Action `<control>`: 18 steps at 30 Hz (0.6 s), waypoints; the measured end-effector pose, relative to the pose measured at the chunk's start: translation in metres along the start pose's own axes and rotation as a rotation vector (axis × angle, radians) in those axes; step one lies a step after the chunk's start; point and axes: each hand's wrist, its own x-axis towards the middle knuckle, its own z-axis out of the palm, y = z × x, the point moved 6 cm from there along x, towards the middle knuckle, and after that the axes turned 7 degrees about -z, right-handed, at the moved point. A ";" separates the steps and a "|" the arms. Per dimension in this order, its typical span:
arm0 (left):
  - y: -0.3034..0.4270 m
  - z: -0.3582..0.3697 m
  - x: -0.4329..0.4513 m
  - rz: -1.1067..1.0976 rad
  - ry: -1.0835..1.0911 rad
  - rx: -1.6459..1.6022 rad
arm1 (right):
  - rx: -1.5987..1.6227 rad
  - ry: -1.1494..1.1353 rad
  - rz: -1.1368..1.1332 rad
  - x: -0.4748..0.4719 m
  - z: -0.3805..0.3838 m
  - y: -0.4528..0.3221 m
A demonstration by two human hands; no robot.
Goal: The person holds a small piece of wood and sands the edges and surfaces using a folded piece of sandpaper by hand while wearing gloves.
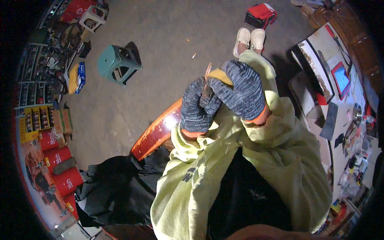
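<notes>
Both of my hands wear grey-black knit work gloves with orange cuffs and meet above my lap. My left hand (195,108) is closed on a thin, reddish-brown strip (208,70) whose tip sticks up past the fingers. In my right hand (243,91) is a folded yellow piece (220,75), perhaps sandpaper or cloth, pressed close against the strip. The fingers hide most of both pieces. Under my left forearm runs a curved, glossy red-brown wooden armrest (159,129) with worn edges.
A green plastic stool (115,64) stands on the concrete floor at the left. Red cylinders (67,181) and stocked shelves (33,90) line the left side. On the right, a cluttered table (342,120) holds a tablet-like device (341,79). A red-and-black box (260,15) lies beyond my shoes.
</notes>
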 end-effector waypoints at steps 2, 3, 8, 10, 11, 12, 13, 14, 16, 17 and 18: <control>-0.008 0.008 0.009 -0.336 -0.132 -0.616 | 0.024 -0.015 -0.013 -0.007 0.004 0.007; -0.012 0.015 0.014 -0.523 -0.129 -0.900 | 0.077 0.056 0.038 -0.009 -0.001 0.012; 0.005 0.032 0.018 -0.580 -0.466 -1.403 | 0.222 0.158 0.172 -0.017 -0.013 0.035; 0.010 0.034 0.015 -0.696 -0.358 -1.414 | 0.223 0.181 0.196 -0.019 -0.012 0.034; 0.013 0.035 0.016 -0.659 -0.417 -1.420 | 0.194 0.193 0.180 -0.019 -0.011 0.030; 0.016 0.036 0.017 -0.617 -0.471 -1.424 | 0.169 0.202 0.161 -0.020 -0.010 0.027; 0.020 0.036 0.018 -0.575 -0.525 -1.428 | 0.143 0.210 0.142 -0.020 -0.010 0.025; 0.019 0.035 0.017 -0.580 -0.497 -1.423 | -0.126 0.138 -0.154 -0.016 -0.012 0.009; 0.017 0.035 0.016 -0.591 -0.447 -1.412 | 0.079 0.156 0.048 -0.018 -0.010 0.019; 0.016 0.034 0.016 -0.590 -0.446 -1.406 | 0.182 0.165 0.149 -0.020 -0.007 0.024; 0.016 0.033 0.016 -0.588 -0.447 -1.400 | 0.155 0.167 0.125 -0.019 -0.008 0.022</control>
